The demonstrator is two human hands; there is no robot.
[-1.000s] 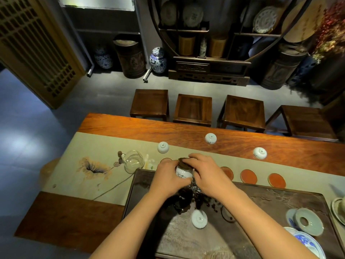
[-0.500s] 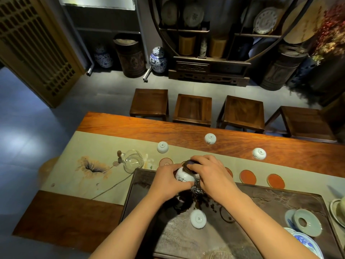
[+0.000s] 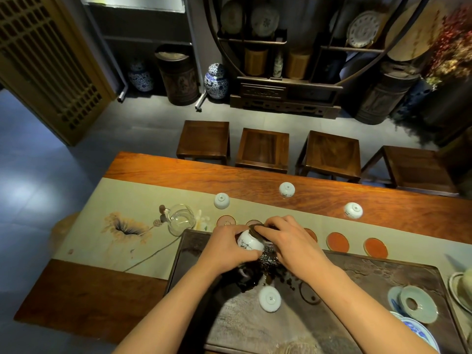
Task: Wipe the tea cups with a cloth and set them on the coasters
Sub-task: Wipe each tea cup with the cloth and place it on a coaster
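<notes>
My left hand [image 3: 227, 245] grips a white tea cup [image 3: 249, 241] tilted on its side above the far edge of the dark tea tray [image 3: 383, 272]. My right hand [image 3: 288, 241] presses a dark cloth [image 3: 258, 229] against the cup's mouth; more cloth hangs below the cup. Another white cup [image 3: 270, 298] lies upside down on the tray. Three cups stand upside down farther off: one [image 3: 221, 200] on the runner, two [image 3: 286, 189] [image 3: 353, 210] on bare wood. Orange round coasters [image 3: 337, 241] [image 3: 375, 247] lie in a row along the runner, others [image 3: 226, 221] partly hidden behind my hands.
A glass pitcher [image 3: 181, 219] stands left of the tray on the beige runner [image 3: 127, 200]. Celadon and blue-white dishes [image 3: 415, 304] sit at the tray's right end. Wooden stools [image 3: 263, 149] line the table's far side.
The cup has tipped further onto its side in my left hand, and my right hand has shifted the cloth round over its mouth.
</notes>
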